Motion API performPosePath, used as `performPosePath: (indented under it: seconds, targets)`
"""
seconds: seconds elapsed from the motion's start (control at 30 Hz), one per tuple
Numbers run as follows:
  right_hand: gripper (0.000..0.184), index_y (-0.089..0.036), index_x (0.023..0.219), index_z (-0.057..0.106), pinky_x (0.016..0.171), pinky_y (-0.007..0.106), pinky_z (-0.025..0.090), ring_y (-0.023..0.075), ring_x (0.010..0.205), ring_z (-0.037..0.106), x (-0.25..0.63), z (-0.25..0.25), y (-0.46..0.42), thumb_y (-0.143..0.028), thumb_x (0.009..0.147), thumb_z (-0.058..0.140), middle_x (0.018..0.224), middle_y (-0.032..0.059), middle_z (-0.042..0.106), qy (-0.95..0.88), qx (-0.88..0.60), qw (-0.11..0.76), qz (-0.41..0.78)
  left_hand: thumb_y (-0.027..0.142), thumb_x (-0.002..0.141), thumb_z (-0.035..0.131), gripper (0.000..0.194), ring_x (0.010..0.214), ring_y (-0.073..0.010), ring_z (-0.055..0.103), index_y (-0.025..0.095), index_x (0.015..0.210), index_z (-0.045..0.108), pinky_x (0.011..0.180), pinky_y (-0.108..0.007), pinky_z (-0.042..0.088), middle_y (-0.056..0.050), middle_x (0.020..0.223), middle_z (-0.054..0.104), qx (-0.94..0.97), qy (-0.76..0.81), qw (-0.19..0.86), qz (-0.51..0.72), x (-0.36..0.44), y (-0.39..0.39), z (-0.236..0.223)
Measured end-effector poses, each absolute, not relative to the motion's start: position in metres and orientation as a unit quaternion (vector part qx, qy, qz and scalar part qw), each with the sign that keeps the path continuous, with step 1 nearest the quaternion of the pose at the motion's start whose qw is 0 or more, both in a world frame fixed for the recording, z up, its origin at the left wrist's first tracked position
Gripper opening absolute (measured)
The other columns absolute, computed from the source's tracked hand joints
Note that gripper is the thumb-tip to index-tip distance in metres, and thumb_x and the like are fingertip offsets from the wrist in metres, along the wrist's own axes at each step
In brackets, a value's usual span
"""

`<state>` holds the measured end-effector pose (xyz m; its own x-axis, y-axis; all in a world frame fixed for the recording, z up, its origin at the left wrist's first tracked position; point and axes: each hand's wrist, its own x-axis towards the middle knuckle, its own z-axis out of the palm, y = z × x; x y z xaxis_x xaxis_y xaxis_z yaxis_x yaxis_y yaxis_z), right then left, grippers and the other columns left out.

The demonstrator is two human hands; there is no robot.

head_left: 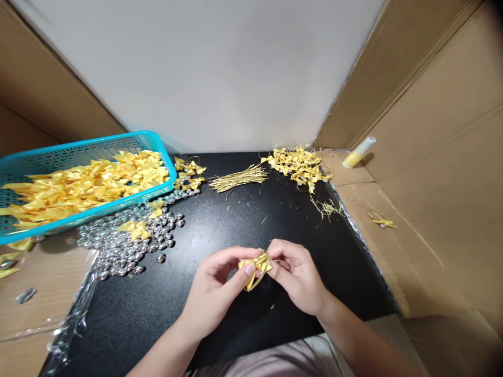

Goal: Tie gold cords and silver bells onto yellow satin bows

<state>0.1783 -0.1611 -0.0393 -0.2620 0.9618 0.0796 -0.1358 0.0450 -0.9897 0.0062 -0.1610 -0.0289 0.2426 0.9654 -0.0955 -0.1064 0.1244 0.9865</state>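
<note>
Above the near part of the black table, my left hand (218, 288) pinches a yellow ribbon bow (251, 269) between thumb and fingers. A strand of gold cord loops down across the bow's front. My right hand (296, 275) is closed at the bow's right side, its thumb and forefinger pinched together on the gold cord. Whether a silver bell is fixed to this bow is hidden by the fingers. Beyond the hands lies a bundle of cut gold cords (239, 179).
At left, a blue basket (173, 175) holds many yellow bows. Silver bells (137, 241) are spread before it, two bows on top. Finished-looking bows with cord loops (296, 163) lie back right, near cord scraps (328, 208). A tube (358, 153) and single bow (382, 221) rest on cardboard.
</note>
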Motion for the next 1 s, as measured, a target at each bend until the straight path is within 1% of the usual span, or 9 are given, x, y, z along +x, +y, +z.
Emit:
performPosePath:
  seconds: [0.17, 0.27, 0.37, 0.53, 0.7, 0.77, 0.87, 1.0]
  targets:
    - [0.016, -0.017, 0.073, 0.060, 0.052, 0.021, 0.030, 0.0081, 0.058, 0.042, 0.1783, -0.0417, -0.1587, -0.024, 0.087, 0.063, 0.068, -0.0024, 0.050, -0.547, -0.379, 0.483, 0.569, 0.022, 0.081, 0.071, 0.016, 0.075, -0.0149, 0.068, 0.030, 0.094, 0.077, 0.069, -0.020, 0.053, 0.000, 0.077, 0.075, 0.531, 0.450, 0.570, 0.437, 0.0047, -0.1609, -0.0277]
    - [0.015, -0.017, 0.073, 0.060, 0.052, 0.021, 0.031, 0.0081, 0.058, 0.042, 0.1781, -0.0416, -0.1593, -0.023, 0.087, 0.063, 0.068, -0.0026, 0.050, -0.545, -0.376, 0.484, 0.572, 0.022, 0.081, 0.071, 0.017, 0.076, -0.0148, 0.068, 0.032, 0.094, 0.077, 0.071, -0.020, 0.052, 0.001, 0.076, 0.075, 0.537, 0.451, 0.568, 0.431, 0.0047, -0.1611, -0.0274]
    - [0.014, -0.017, 0.074, 0.061, 0.052, 0.021, 0.030, 0.0077, 0.057, 0.042, 0.1779, -0.0406, -0.1604, -0.022, 0.087, 0.063, 0.068, -0.0028, 0.050, -0.548, -0.375, 0.484, 0.570, 0.022, 0.081, 0.070, 0.017, 0.073, -0.0134, 0.067, 0.032, 0.093, 0.077, 0.068, -0.019, 0.051, 0.002, 0.075, 0.075, 0.539, 0.450, 0.569, 0.428, 0.0040, -0.1617, -0.0267]
    - [0.014, -0.018, 0.074, 0.061, 0.052, 0.020, 0.032, 0.0079, 0.059, 0.045, 0.1777, -0.0408, -0.1602, -0.021, 0.088, 0.062, 0.069, -0.0024, 0.051, -0.553, -0.377, 0.486, 0.563, 0.022, 0.080, 0.071, 0.015, 0.065, -0.0113, 0.063, 0.029, 0.091, 0.077, 0.057, -0.017, 0.048, 0.001, 0.078, 0.076, 0.538, 0.467, 0.559, 0.424, 0.0026, -0.1613, -0.0249]
    - [0.012, -0.017, 0.074, 0.062, 0.050, 0.021, 0.029, 0.0074, 0.057, 0.042, 0.1788, -0.0401, -0.1606, -0.018, 0.086, 0.063, 0.068, -0.0029, 0.050, -0.579, -0.394, 0.483, 0.526, 0.020, 0.075, 0.075, 0.014, 0.063, -0.0109, 0.062, 0.027, 0.087, 0.078, 0.059, -0.017, 0.049, 0.000, 0.077, 0.076, 0.553, 0.489, 0.529, 0.418, 0.0019, -0.1596, -0.0225]
    - [0.013, -0.018, 0.074, 0.062, 0.050, 0.021, 0.029, 0.0072, 0.056, 0.042, 0.1791, -0.0395, -0.1612, -0.018, 0.087, 0.062, 0.068, -0.0030, 0.050, -0.581, -0.395, 0.484, 0.521, 0.021, 0.076, 0.075, 0.013, 0.065, -0.0113, 0.063, 0.026, 0.087, 0.079, 0.060, -0.017, 0.049, -0.001, 0.078, 0.077, 0.543, 0.487, 0.544, 0.415, 0.0022, -0.1587, -0.0219]
    - [0.014, -0.018, 0.074, 0.062, 0.050, 0.021, 0.029, 0.0071, 0.055, 0.041, 0.1787, -0.0398, -0.1616, -0.019, 0.087, 0.062, 0.067, -0.0032, 0.050, -0.575, -0.397, 0.485, 0.526, 0.025, 0.076, 0.076, 0.012, 0.067, -0.0127, 0.066, 0.025, 0.087, 0.079, 0.058, -0.017, 0.050, -0.002, 0.077, 0.077, 0.498, 0.471, 0.600, 0.412, 0.0033, -0.1572, -0.0221]
    - [0.015, -0.018, 0.073, 0.061, 0.050, 0.022, 0.029, 0.0079, 0.056, 0.041, 0.1779, -0.0422, -0.1615, -0.023, 0.088, 0.062, 0.067, -0.0030, 0.049, -0.564, -0.394, 0.486, 0.538, 0.030, 0.074, 0.078, 0.016, 0.061, -0.0124, 0.065, 0.022, 0.088, 0.078, 0.055, -0.017, 0.051, -0.003, 0.072, 0.076, 0.443, 0.453, 0.653, 0.415, 0.0044, -0.1571, -0.0248]
